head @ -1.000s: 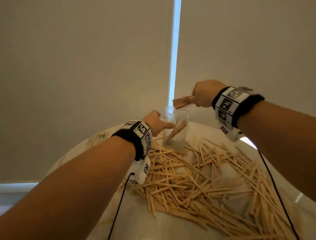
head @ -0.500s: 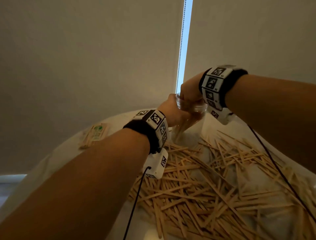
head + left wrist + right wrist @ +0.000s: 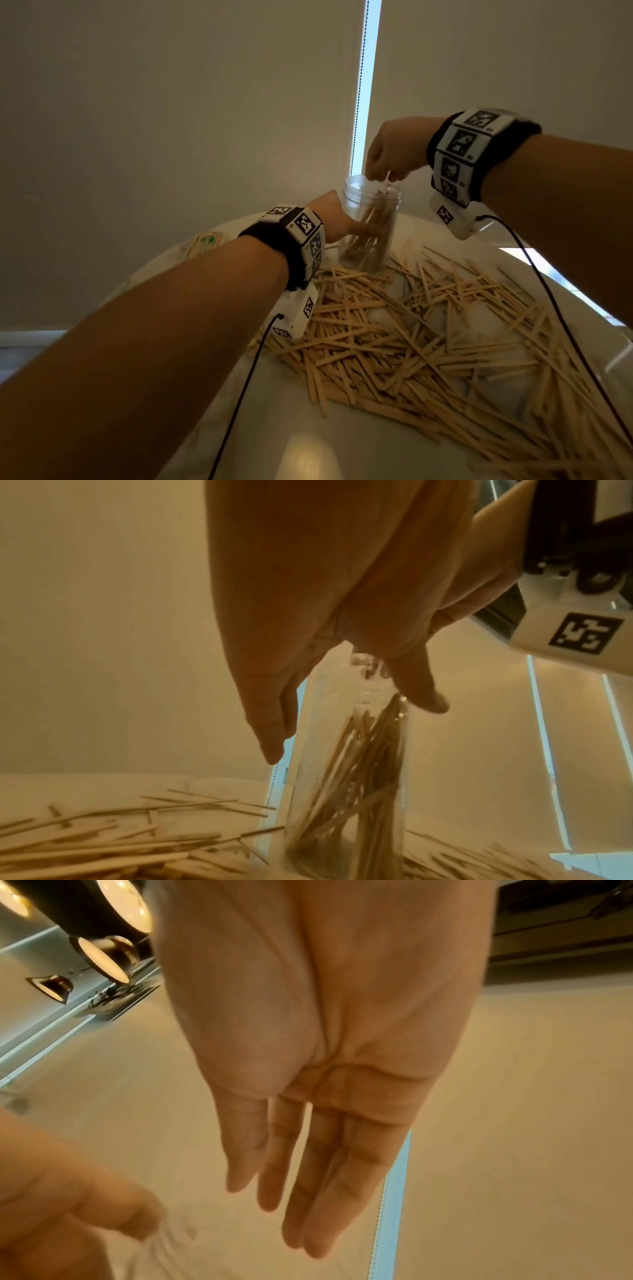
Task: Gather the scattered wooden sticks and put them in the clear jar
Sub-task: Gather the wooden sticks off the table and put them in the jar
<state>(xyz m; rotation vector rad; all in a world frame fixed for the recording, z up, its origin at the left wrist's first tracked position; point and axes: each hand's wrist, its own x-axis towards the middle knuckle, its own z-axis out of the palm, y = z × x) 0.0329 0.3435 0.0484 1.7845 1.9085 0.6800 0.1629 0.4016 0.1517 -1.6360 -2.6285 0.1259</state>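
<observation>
The clear jar stands upright at the far side of the round table, with several wooden sticks leaning inside it. My left hand grips the jar from the left, thumb across its front. In the left wrist view the fingers and thumb sit on either side of the jar. My right hand hangs just above the jar's mouth. Its fingers are straight and hold nothing. A big heap of scattered sticks covers the table in front of the jar.
The white table curves away at left and near edges. A small wrapped packet lies at the far left. Roller blinds with a bead chain hang right behind the jar. Black wrist cables trail over the table.
My right hand brought a bundle of sticks to the jar's mouth, pushed it in, let go, and now hangs empty above the rim. The left hand stayed on the jar.
</observation>
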